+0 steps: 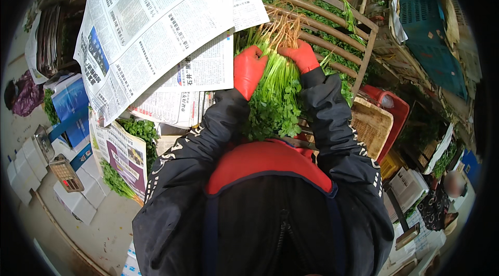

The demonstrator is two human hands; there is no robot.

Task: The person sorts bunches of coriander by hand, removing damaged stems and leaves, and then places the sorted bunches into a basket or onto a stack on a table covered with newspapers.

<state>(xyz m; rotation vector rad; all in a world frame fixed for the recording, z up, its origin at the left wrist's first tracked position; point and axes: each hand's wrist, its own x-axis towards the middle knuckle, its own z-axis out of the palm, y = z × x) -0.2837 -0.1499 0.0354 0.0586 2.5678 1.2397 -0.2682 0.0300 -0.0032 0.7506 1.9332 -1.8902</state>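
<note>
A thick bunch of cilantro (277, 81) lies on a slatted metal rack (331, 44) before me, its brown roots pointing away and its leaves towards my red apron. My left hand (249, 70), in a red rubber glove, rests at the left of the stems with thumb and forefinger curled near them; whether it grips any is unclear. My right hand (301, 56), gloved alike, has its fingers closed around stems just below the roots. Printed newspaper sheets (156, 30) are spread left of the bunch, reaching my left hand. Loose green stalks (348, 13) hang over the rack's far right.
Below the rack lie more greens. At the right stand a tan plastic crate (370, 126), a red crate (399, 110) and teal crates (425, 23). A weighing scale (67, 174) and white foam boxes (29, 165) stand at left. Another person (434, 206) is at far right.
</note>
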